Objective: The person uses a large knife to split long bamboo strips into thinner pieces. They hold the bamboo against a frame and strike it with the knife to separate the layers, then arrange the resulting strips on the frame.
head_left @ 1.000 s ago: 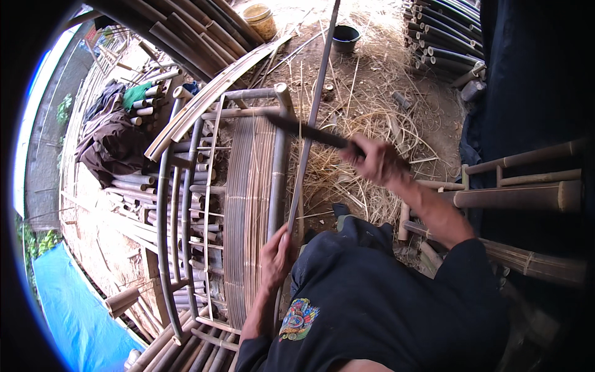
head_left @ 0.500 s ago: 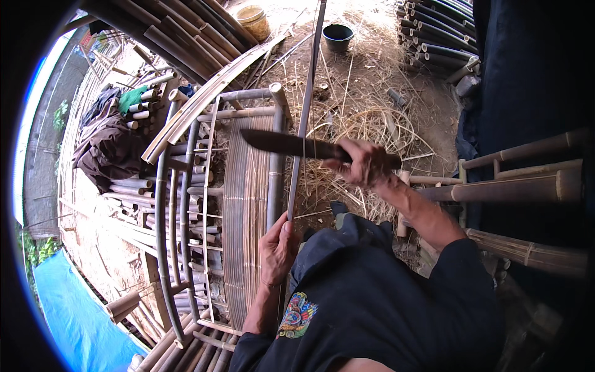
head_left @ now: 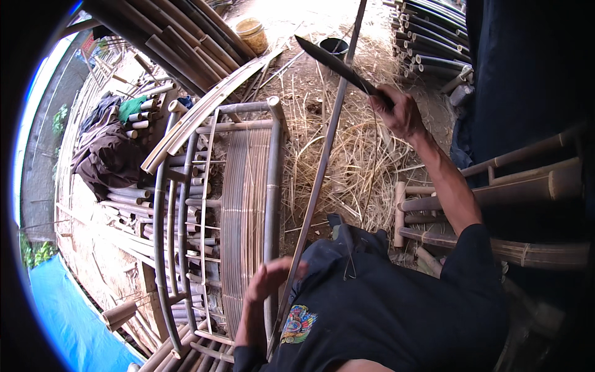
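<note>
My right hand (head_left: 400,113) is wrapped round the handle of a machete (head_left: 334,62), raised at the upper right. The dark blade points up and left, crossing a long bamboo strip (head_left: 328,139) near the strip's upper part. That strip runs slantwise from the top edge down to my lap. Beside my shirt, my left hand (head_left: 271,279) is around the strip's lower part, its fingers blurred and reaching across it. Left of that hand stands a bamboo bench (head_left: 273,186) with a slatted seat.
Curly shavings (head_left: 365,167) litter the ground ahead. A black bucket (head_left: 334,46) and a yellowish tub (head_left: 251,36) stand beyond. Bamboo poles (head_left: 427,46) are stacked at the far right; another bamboo frame (head_left: 477,198) is beside my right arm. Brown cloth (head_left: 108,152) lies over poles at left.
My right hand and the machete have moved up and right, away from the bench. The strip has tilted rightward at the top, and its lower part now reaches below my left hand.
</note>
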Available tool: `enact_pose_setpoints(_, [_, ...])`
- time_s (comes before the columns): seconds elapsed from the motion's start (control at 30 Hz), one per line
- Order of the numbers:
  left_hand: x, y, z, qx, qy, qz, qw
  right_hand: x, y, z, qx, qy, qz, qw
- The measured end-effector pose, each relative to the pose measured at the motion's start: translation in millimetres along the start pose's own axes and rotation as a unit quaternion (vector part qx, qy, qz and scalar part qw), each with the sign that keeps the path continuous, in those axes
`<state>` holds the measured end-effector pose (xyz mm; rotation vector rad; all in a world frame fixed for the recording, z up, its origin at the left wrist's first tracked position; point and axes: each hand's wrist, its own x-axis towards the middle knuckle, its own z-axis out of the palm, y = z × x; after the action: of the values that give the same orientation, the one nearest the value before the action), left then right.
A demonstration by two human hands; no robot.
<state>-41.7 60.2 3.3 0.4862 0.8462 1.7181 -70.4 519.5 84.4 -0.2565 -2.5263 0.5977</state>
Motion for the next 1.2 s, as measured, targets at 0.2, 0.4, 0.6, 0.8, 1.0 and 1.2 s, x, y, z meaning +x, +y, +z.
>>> enact_pose_setpoints(0.2, [157.7,64.6,17.0,0.103,0.075,0.035,0.991,2.9,-24.9,4.4,0.025,-0.026,-0.040,0.999])
enact_pose_setpoints(0.4, [183.9,78.0,45.0,0.124,0.215,0.059,0.967,-41.3,-41.7,19.4,-0.032,-0.057,-0.107,0.992])
enact_pose_setpoints(0.6, [163.1,54.8,54.5,0.239,0.277,0.114,0.924,-40.2,-31.0,30.9,0.054,-0.087,0.057,0.993])
enact_pose_setpoints(0.8, [138.6,49.7,69.6,0.325,0.334,0.063,0.883,-56.4,-23.8,57.1,-0.011,0.019,-0.186,0.982])
enact_pose_setpoints(1.0, [107.8,24.6,61.7,0.279,0.339,0.057,0.897,-47.3,-19.1,44.7,0.089,-0.090,0.021,0.992])
enact_pose_setpoints(1.2, [89.7,16.6,58.8,0.278,0.348,0.024,0.895,-38.6,-2.4,45.6,-0.165,0.023,-0.091,0.982])
